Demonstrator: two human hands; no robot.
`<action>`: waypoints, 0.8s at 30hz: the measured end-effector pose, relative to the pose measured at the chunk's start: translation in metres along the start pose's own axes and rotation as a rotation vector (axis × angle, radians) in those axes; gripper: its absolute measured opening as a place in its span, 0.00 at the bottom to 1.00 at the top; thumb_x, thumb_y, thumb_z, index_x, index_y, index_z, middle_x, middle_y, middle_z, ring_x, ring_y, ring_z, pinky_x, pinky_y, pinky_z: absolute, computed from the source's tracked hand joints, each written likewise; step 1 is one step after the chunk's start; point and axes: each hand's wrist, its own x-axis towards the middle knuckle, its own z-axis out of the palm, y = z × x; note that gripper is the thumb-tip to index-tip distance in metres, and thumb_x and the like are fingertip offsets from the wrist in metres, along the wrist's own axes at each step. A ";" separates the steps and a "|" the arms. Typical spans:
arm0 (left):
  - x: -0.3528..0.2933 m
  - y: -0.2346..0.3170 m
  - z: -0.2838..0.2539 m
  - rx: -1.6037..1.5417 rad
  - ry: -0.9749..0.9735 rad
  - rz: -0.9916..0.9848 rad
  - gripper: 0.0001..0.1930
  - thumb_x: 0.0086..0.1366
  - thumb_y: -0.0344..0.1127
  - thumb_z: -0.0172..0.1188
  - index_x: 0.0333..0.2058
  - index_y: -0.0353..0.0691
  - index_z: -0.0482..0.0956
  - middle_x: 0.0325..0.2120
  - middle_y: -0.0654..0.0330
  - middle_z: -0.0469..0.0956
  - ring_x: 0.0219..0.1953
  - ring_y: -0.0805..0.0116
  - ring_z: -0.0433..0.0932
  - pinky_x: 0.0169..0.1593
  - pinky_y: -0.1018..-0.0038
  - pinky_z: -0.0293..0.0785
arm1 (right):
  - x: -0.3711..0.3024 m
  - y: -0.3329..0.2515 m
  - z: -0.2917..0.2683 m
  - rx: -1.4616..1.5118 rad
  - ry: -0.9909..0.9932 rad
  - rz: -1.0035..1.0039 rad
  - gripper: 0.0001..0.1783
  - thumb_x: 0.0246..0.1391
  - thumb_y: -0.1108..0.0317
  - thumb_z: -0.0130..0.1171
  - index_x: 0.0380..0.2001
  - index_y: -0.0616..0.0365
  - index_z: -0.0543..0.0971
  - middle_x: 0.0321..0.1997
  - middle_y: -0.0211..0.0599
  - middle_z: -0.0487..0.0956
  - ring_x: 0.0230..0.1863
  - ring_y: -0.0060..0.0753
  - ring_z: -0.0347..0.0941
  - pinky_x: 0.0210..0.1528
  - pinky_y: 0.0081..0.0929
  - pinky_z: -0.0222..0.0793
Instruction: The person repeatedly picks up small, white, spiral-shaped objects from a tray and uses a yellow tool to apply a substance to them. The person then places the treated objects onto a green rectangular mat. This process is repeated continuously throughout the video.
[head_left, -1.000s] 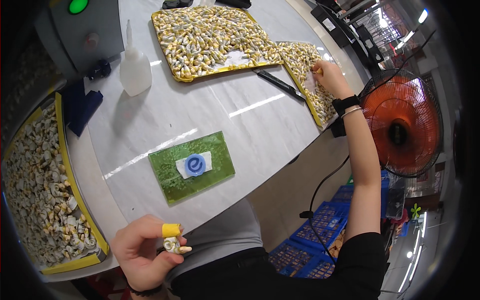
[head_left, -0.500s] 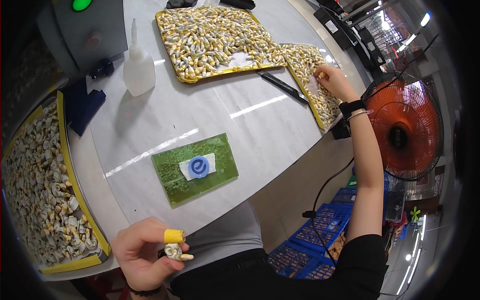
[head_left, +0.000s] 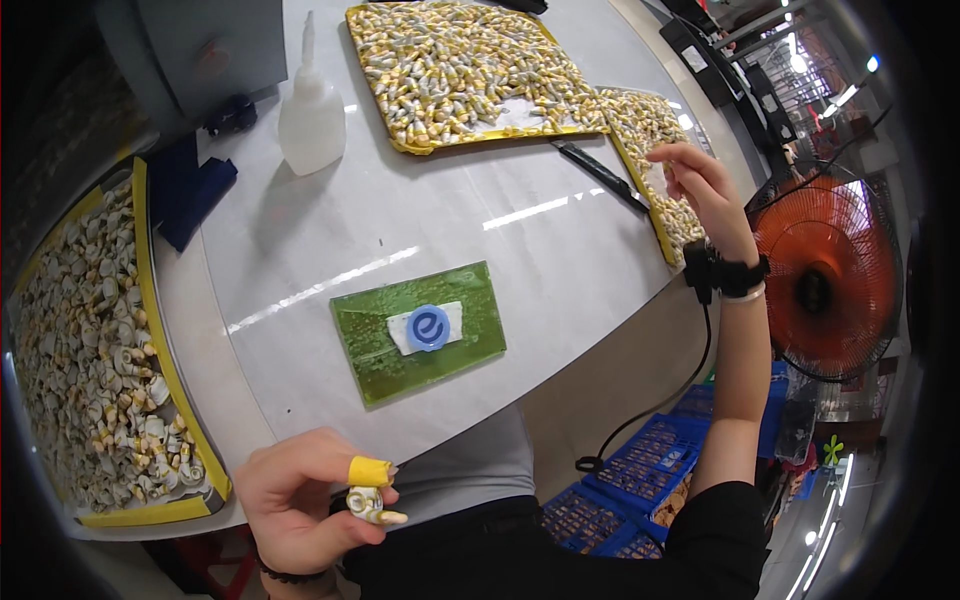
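Observation:
Low at the front, my left hand (head_left: pixel 310 500) pinches a small white-and-yellow moulded piece (head_left: pixel 368 503) between thumb and a finger with yellow tape round its tip. A pale point sticks out of the piece toward the right. My right hand (head_left: pixel 705 195) hangs over the narrow yellow-edged tray (head_left: pixel 661 232) of small white-and-yellow pieces, its fingers bent together. Whatever those fingers may hold is too small to make out. Between the hands lies a green slab (head_left: pixel 375 370) bearing a white patch and a round blue disc (head_left: pixel 428 328) with a dark curl.
A larger tray (head_left: pixel 480 137) of similar pieces lies at the back; a black box cutter (head_left: pixel 600 175) is beside it. A squeeze bottle (head_left: pixel 312 125) stands back left. Another tray (head_left: pixel 180 400) fills the left side. A fan (head_left: pixel 825 280) and blue crates (head_left: pixel 645 455) are at right.
My right hand has lifted off the small tray's pieces and drawn back slightly. My left hand keeps its piece. The whole view has shifted, with the table things now farther right.

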 end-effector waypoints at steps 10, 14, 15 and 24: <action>-0.004 -0.001 -0.005 -0.060 -0.021 0.002 0.19 0.43 0.32 0.73 0.32 0.27 0.79 0.26 0.51 0.79 0.28 0.67 0.79 0.33 0.77 0.73 | -0.029 -0.098 0.114 -0.093 -0.306 -0.451 0.09 0.41 0.78 0.66 0.30 0.62 0.79 0.20 0.32 0.75 0.23 0.25 0.74 0.24 0.21 0.67; -0.003 0.005 0.004 0.014 0.054 -0.056 0.24 0.46 0.46 0.72 0.28 0.29 0.75 0.22 0.57 0.76 0.22 0.70 0.75 0.32 0.71 0.76 | -0.023 -0.103 0.141 -0.240 -0.246 -0.635 0.09 0.41 0.76 0.63 0.30 0.60 0.79 0.19 0.32 0.74 0.20 0.31 0.70 0.21 0.26 0.66; -0.002 0.005 0.004 0.007 0.052 -0.052 0.24 0.46 0.46 0.72 0.28 0.29 0.75 0.22 0.57 0.76 0.22 0.70 0.75 0.32 0.70 0.76 | -0.021 -0.104 0.143 -0.271 -0.262 -0.650 0.09 0.41 0.76 0.63 0.30 0.59 0.78 0.19 0.32 0.73 0.20 0.31 0.70 0.21 0.27 0.67; -0.004 0.000 0.000 -0.048 0.073 0.008 0.24 0.46 0.49 0.72 0.28 0.32 0.76 0.20 0.58 0.76 0.24 0.69 0.75 0.32 0.70 0.76 | -0.006 -0.106 0.157 -0.475 -0.311 -0.801 0.09 0.33 0.76 0.58 0.25 0.59 0.74 0.26 0.31 0.70 0.30 0.33 0.68 0.28 0.26 0.69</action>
